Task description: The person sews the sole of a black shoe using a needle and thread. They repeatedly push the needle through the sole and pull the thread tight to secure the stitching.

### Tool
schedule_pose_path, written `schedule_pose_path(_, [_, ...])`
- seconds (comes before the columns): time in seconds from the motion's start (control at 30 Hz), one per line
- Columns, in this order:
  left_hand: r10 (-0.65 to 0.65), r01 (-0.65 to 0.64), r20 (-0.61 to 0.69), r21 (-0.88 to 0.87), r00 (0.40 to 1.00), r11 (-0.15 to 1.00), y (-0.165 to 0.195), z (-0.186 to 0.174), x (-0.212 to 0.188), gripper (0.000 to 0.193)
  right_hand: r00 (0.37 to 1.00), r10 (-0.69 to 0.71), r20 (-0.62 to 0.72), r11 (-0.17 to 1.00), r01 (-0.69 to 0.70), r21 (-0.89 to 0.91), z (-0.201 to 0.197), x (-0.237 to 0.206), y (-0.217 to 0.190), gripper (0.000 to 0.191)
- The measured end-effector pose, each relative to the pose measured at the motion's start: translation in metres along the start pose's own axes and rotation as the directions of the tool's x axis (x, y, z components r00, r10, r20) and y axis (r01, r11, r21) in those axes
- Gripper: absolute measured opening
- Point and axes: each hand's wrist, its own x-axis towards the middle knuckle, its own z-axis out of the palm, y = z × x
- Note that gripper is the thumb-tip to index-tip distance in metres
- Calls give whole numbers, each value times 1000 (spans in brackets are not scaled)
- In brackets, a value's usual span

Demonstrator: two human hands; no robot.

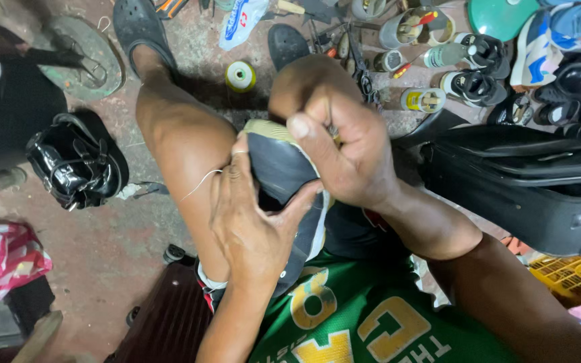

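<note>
The person is sitting low with a dark shoe pressed between the knees, just above the green shirt, and both hands are working on it. The left hand is clamped on the lower side of the shoe, its fingers wrapping the dark upper and its thumb lying along the edge, while a thin pale thread is running from this hand across the left knee. The right hand is closed in a tight fist at the top of the shoe, pinching something I cannot see; it is probably a needle or awl, but the fingers are hiding it. The shoe's long axis is running from the lap upward in the picture, away from the body and slightly to the left, with the pale sole edge at the far end; which end is the toe I cannot tell. As a judgement, the main risk is that a sharp tool is slipping out of the stiff material toward the left fingers or the bare knee, because the pull is strong and the hands are very close together. The thread may also snag on the knee or break. Farther away on the floor, a spool of thread, small tins, tools, several sneakers and a black suitcase are lying.
</note>
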Motion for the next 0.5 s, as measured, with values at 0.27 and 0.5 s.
schedule_pose_path(0.27, [-117, 122, 62, -97, 991, 988, 1, -11, -3, 97, 994, 90, 62, 921, -107, 374, -9, 0, 3, 25])
schedule_pose_path(0.5, [-92, 107, -86, 180, 992, 978, -35, -55, -72, 26, 988, 150, 48, 743, -144, 654, -32, -33, 10, 25])
